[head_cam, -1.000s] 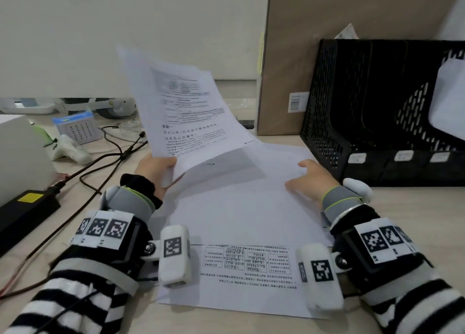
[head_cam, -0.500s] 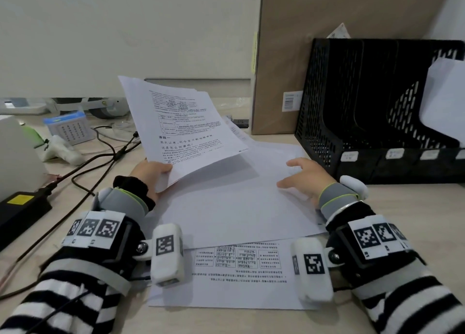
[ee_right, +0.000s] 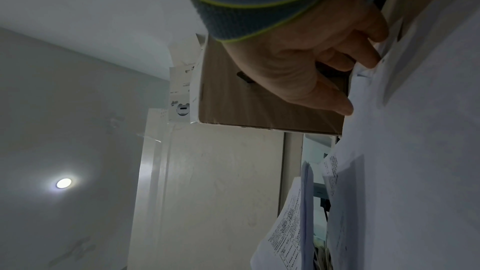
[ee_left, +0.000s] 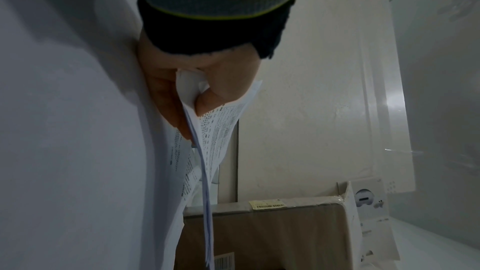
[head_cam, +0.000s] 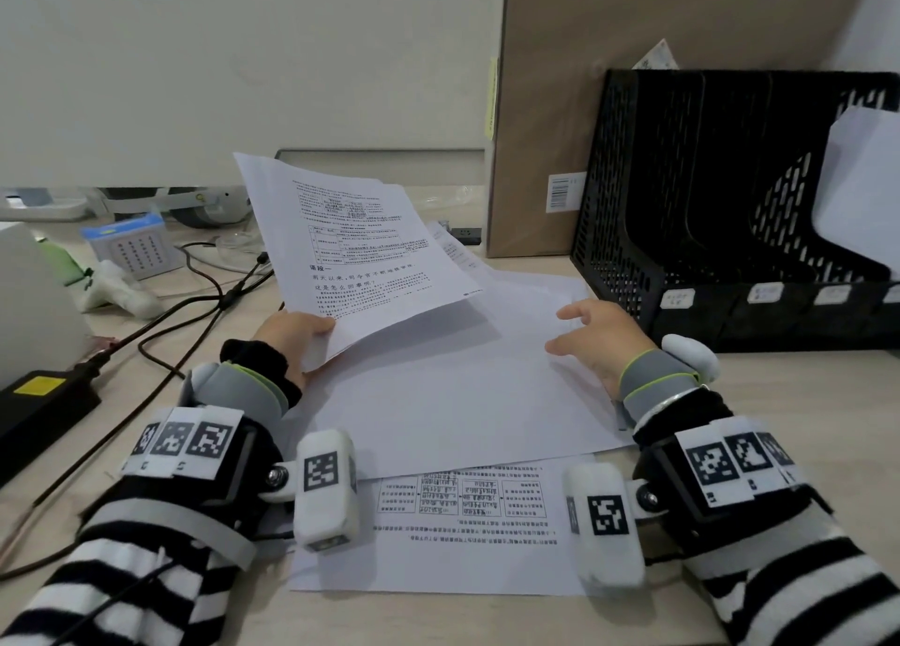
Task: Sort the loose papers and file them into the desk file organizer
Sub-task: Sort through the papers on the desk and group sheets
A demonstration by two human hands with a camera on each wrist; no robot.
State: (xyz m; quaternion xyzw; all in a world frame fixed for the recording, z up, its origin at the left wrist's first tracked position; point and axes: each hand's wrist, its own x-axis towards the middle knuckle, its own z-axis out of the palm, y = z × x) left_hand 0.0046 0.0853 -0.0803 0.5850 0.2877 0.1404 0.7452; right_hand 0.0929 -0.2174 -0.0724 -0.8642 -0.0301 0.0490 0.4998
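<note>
My left hand (head_cam: 297,333) pinches the near corner of a few printed sheets (head_cam: 360,251) and holds them slanted above the desk; the left wrist view shows thumb and fingers (ee_left: 205,98) clamped on that corner of the sheets (ee_left: 215,130). Beneath them a blank white sheet (head_cam: 448,392) lies on a printed page (head_cam: 462,519). My right hand (head_cam: 589,333) rests on the blank sheet's right edge with fingers spread and relaxed, fingertips (ee_right: 345,108) touching paper. The black mesh file organizer (head_cam: 682,197) stands at the right, a white paper (head_cam: 862,182) in its far slot.
A tall brown cardboard box (head_cam: 540,109) leans against the wall behind the organizer. Black cables (head_cam: 195,304) and a black power brick (head_cam: 39,402) lie on the left, with a small blue-topped card stand (head_cam: 131,246) and a white box (head_cam: 29,294).
My left hand has lowered the held sheets from upright to a flatter slant over the desk. My right hand has stayed on the blank sheet's edge.
</note>
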